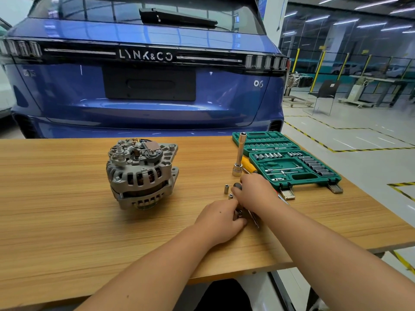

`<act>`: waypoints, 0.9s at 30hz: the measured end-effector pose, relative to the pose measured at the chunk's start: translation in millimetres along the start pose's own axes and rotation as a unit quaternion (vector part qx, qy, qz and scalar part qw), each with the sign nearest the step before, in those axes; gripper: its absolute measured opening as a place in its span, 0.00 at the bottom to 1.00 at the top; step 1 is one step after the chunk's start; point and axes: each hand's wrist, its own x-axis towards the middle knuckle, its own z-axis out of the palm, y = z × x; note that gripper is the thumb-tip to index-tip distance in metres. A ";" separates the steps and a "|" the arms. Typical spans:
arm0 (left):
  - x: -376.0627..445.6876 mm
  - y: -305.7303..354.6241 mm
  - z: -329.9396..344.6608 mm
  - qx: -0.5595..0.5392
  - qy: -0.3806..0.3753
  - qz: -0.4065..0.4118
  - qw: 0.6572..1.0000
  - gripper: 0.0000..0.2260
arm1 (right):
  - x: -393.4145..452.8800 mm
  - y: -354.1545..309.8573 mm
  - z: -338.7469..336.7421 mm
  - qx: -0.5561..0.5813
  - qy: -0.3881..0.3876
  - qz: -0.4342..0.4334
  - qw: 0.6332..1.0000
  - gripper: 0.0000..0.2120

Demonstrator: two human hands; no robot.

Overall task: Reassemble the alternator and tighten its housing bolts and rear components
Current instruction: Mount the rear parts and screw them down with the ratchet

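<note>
The grey alternator stands on the wooden table, rear end up, with its terminals and brush parts exposed. To its right both my hands meet over small metal parts. My left hand curls around a small socket or bolt piece, mostly hidden by the fingers. My right hand rests on a ratchet tool whose shaft pokes out below it. Two small sockets stand just left of my right hand.
An open green socket set case lies at the table's right edge. A tall extension with a socket stands upright beside an orange-handled screwdriver. A blue car fills the space behind the table.
</note>
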 end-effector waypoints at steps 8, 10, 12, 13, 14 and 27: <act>-29.8 -16.3 -34.3 -0.042 0.044 0.000 0.998 0.15 | -16.5 -40.9 -26.2 0.235 0.129 -0.059 0.961 0.20; -43.0 -22.1 -51.1 -0.045 0.077 0.012 0.996 0.13 | -21.8 -64.7 -27.3 0.336 0.111 -0.033 0.935 0.21; -60.2 -28.1 -70.0 -0.055 0.133 0.036 0.989 0.09 | -28.0 -91.6 -25.2 0.448 0.048 0.020 0.893 0.22; -70.3 -31.5 -79.2 -0.063 0.164 0.055 0.983 0.08 | -31.6 -104.7 -22.9 0.492 0.009 0.046 0.869 0.24; -80.8 -34.9 -87.8 -0.072 0.197 0.074 0.975 0.06 | -34.8 -116.8 -19.9 0.522 -0.028 0.065 0.850 0.25; -135.3 -111.3 -156.1 -0.417 0.382 -0.231 0.792 0.07 | -47.9 -186.2 -8.8 0.673 -0.130 0.152 0.712 0.13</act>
